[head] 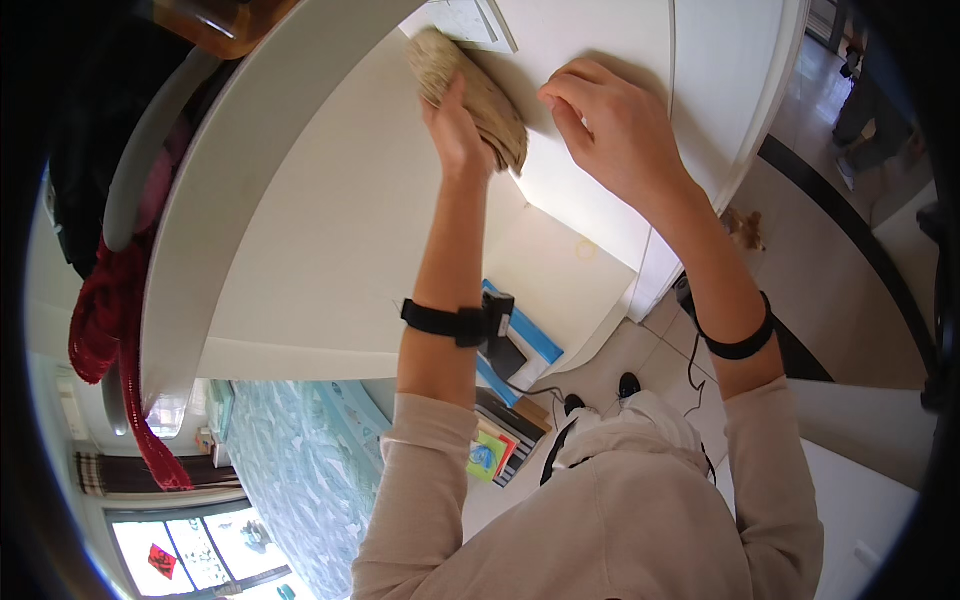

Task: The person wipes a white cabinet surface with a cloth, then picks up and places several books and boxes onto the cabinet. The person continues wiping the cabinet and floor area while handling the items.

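My left hand [459,139] grips a folded beige cloth [491,109] with a fuzzy far end. The cloth rests on or very near the white panel [600,26] of a cabinet. To the right, my right hand [611,131] hovers by the same panel, its fingers curled and their tips drawn together. No object shows in it, though the palm is hidden. Black straps with small devices circle both forearms. Below the hands, a pale shelf [559,240] carries a faint yellow ring mark.
A blue-and-white item [536,337] lies on the shelf near my left forearm. Red knitted fabric [112,315] hangs at far left. Books [491,454] and a patterned bed [300,442] are lower left. Another person's legs [862,112] show at upper right.
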{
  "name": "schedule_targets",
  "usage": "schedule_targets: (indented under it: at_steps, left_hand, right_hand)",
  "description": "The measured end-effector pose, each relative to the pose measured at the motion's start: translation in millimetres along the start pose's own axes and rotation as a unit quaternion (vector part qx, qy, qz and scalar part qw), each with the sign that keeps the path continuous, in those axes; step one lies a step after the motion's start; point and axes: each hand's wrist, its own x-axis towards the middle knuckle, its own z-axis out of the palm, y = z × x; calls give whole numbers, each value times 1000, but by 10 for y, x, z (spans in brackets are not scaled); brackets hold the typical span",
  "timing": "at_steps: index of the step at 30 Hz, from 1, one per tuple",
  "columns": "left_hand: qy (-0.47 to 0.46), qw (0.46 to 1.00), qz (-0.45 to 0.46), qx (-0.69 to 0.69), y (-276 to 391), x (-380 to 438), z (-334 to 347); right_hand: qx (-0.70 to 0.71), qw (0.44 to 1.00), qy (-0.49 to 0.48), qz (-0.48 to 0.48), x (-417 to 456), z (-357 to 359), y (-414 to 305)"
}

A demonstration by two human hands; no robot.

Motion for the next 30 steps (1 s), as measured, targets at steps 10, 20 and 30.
schedule_targets:
  at_steps: [10,20,30]
  left_hand:
    - [-113,975,-130,144,-1170,-1449,-172]
    - [0,958,-283,-49,-1260,-1252,-287]
    - [-98,932,-136,322,-1919,-1330,-1106]
  right_hand:
    - [225,957,-51,175,-665,81,77]
    - [204,908,-137,340,-1752,68,458]
    - [211,860,-255,388,-2532,344,457]
